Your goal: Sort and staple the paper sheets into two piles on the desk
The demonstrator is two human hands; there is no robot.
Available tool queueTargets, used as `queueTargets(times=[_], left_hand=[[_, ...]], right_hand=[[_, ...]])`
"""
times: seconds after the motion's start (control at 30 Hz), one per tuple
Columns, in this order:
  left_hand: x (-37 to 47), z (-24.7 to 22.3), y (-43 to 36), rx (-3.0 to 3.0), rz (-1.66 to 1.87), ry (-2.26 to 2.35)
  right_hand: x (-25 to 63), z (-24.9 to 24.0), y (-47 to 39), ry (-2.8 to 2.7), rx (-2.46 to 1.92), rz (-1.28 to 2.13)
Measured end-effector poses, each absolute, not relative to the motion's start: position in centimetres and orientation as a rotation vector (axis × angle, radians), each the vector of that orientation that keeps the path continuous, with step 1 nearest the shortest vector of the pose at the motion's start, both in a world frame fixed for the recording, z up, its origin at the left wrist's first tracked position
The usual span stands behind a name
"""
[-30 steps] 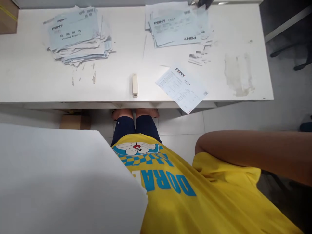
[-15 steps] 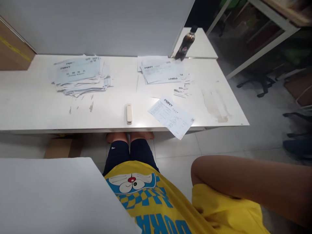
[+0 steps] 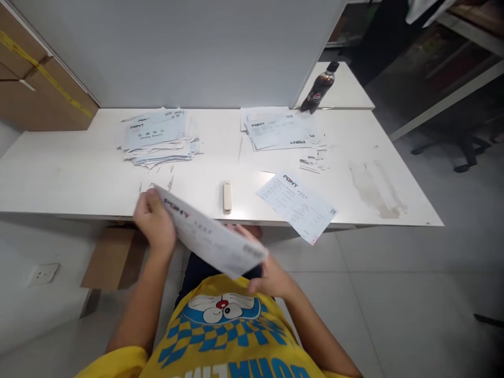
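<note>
Standing well left of and beyond the grip: taped cardboard boxes (image 3: 65,102), up against a grey panel (image 3: 197,52) that bounds the far side. White table (image 3: 59,176) reaches in from there, its front edge passing behind the left hand (image 3: 155,223) in view; tabletop runs on to that hand's left, room sideways. Lower cardboard box (image 3: 114,257) left of the same hand, below table level. Left paper stack (image 3: 153,139) beyond it, apart, ragged edges. Left grip narrow: thumb and fingers closed on the left end of the held PONY sheet (image 3: 212,239). Sheet slants between the hands, left end farther from the body, right end nearer; left part overlaps the front edge in view, height above it can't tell. Beige stapler (image 3: 227,197) just beyond the sheet's middle, near the front edge, apart from both hands. Right hand (image 3: 273,275) at the sheet's right end: fingers behind, thumb below the lower edge; blurred, can't tell if it pinches. Right paper stack (image 3: 275,131) well beyond it. Loose PONY sheet (image 3: 297,205) beyond and right, one corner over the front edge, narrowing that side. Bottle (image 3: 318,89) farther off, by the panel's end. Floor (image 3: 315,294) spreads right of the right hand.
</note>
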State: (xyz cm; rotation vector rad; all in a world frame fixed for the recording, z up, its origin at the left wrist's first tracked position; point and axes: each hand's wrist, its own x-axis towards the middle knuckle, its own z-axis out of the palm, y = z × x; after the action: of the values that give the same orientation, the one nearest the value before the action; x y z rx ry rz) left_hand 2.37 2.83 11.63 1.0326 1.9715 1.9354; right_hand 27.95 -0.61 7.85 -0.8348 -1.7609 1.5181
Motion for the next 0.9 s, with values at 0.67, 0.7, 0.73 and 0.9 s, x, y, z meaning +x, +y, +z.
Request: queueTargets(times=[0.67, 0.7, 0.73, 0.9], left_hand=[[3.6, -1.7, 1.8, 1.340, 1.481, 1.868], [3.6, -1.8, 1.6, 1.355, 1.481, 1.917], [3.7, -1.7, 1.5, 1.375, 1.489, 1.954], [4.2, -0.8, 0.8, 1.556, 1.465, 1.984]], right_hand=[[28.6, 0.9, 6.1, -1.526, -1.074, 1.092], [28.7, 0.9, 6.1, -1.536, -1.062, 1.102], [28.8, 0.9, 6.2, -1.538, -1.062, 1.109], [29.0, 0.7, 6.0, -1.461, -1.161, 1.106]])
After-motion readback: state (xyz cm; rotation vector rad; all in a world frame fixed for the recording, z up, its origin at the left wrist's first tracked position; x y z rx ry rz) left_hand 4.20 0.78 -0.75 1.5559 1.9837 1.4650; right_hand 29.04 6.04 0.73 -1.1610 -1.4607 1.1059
